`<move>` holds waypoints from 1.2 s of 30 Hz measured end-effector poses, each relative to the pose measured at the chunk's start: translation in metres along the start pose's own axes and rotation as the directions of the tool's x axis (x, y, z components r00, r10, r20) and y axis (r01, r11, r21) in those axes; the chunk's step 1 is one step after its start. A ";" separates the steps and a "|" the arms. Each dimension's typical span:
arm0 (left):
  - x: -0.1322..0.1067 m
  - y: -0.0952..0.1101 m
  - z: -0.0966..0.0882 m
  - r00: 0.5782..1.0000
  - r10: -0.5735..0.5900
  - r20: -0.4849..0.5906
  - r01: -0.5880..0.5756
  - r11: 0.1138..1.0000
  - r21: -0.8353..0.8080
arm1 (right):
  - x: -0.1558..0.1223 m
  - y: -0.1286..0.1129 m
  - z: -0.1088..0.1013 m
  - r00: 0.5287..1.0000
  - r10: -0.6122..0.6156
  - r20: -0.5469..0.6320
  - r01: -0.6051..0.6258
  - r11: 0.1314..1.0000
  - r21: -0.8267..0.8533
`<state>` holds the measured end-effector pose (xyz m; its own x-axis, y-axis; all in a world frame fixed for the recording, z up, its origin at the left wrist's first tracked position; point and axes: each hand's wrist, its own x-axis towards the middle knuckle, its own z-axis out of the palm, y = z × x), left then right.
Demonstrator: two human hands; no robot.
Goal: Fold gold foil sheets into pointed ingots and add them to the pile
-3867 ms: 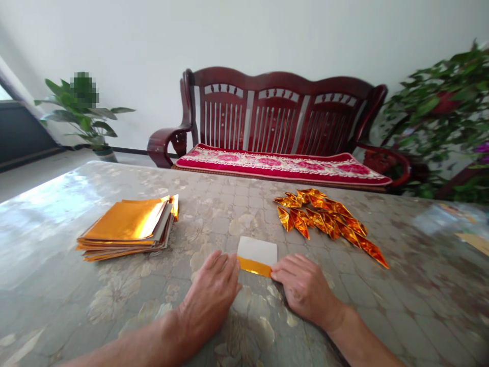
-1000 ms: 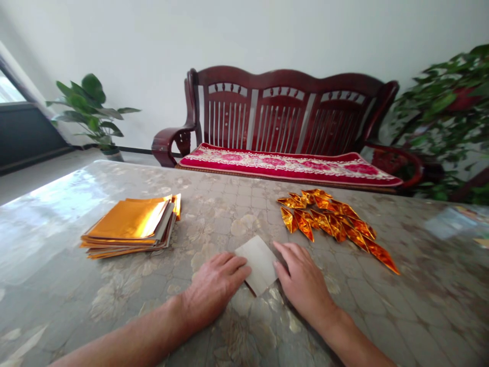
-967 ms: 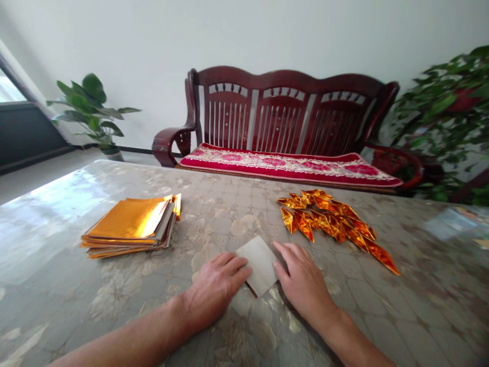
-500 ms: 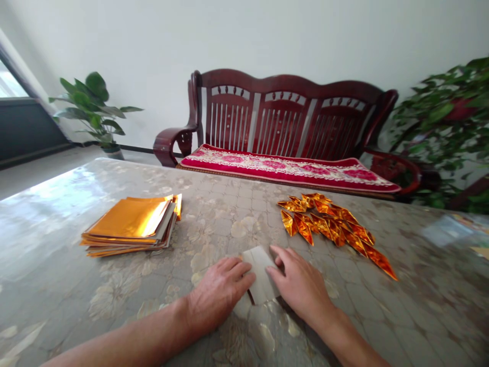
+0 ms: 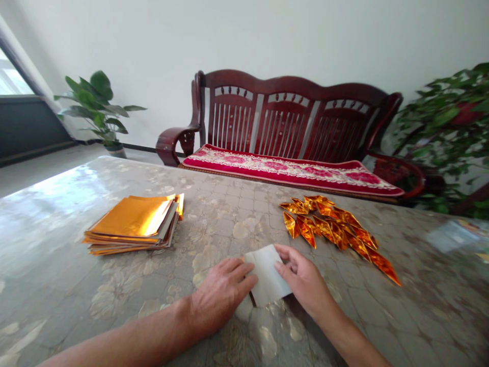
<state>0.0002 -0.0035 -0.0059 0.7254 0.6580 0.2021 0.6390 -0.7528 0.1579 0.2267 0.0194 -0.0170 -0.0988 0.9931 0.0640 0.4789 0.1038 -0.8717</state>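
A sheet of foil paper (image 5: 266, 275) lies on the table in front of me, its pale side up, with a crease along its left part. My left hand (image 5: 225, 290) holds down its left edge, fingers together on the paper. At the right edge, my right hand (image 5: 300, 272) pinches the sheet between thumb and fingers, that side slightly raised. To the left sits a stack of gold foil paper (image 5: 130, 216), somewhat uneven. Several folded gold foil pieces (image 5: 336, 224) with pointed ends lie in a group at the right, beyond my right hand.
The table (image 5: 206, 204) has a patterned, shiny cover. Clear plastic packaging (image 5: 453, 236) lies near its right side. Behind it stands a dark wooden bench (image 5: 286, 112) with a red floral cushion (image 5: 275, 165). Potted plants (image 5: 101, 104) stand on both sides.
My right hand has moved a little to the right with the paper's right edge, so more of the pale side shows. My left hand stays at the left edge. The view shifts slightly.
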 end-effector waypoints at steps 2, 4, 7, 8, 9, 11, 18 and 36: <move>0.000 0.000 0.001 1.000 0.000 -0.003 0.000 1.000 -0.003 | 0.003 0.006 0.000 0.999 0.045 -0.025 -0.043 0.997 0.062; 0.000 0.000 0.001 1.000 0.003 -0.001 -0.003 1.000 -0.009 | 0.004 0.007 0.000 0.997 0.066 -0.042 -0.064 0.997 0.030; 0.001 0.001 0.000 1.000 0.023 0.009 -0.022 0.999 -0.024 | 0.003 0.001 0.002 0.997 0.052 -0.050 -0.058 0.989 -0.139; 0.001 0.001 0.000 1.000 0.029 0.011 -0.028 0.999 -0.029 | 0.003 -0.002 0.003 0.998 0.037 -0.059 -0.049 0.976 -0.212; 0.002 0.002 -0.001 0.999 0.033 0.011 -0.032 0.999 -0.034 | 0.002 -0.005 0.004 0.997 0.015 -0.071 -0.035 0.958 -0.286; 0.002 0.003 -0.001 0.999 0.032 0.013 -0.032 0.999 -0.039 | 0.001 -0.010 0.006 0.995 -0.056 -0.084 0.015 0.908 -0.420; 0.002 0.004 0.000 1.000 0.023 0.007 -0.023 0.999 -0.024 | -0.006 -0.017 0.009 0.975 -0.206 -0.081 0.160 0.907 -0.390; 0.003 0.004 0.001 1.000 0.029 0.004 -0.029 0.999 -0.018 | -0.019 -0.013 0.020 0.922 -0.378 0.086 0.366 0.776 -0.513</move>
<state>0.0053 -0.0041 -0.0061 0.7448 0.6357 0.2030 0.6128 -0.7719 0.1689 0.2042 -0.0017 -0.0165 -0.3468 0.8713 0.3472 0.7832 0.4727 -0.4040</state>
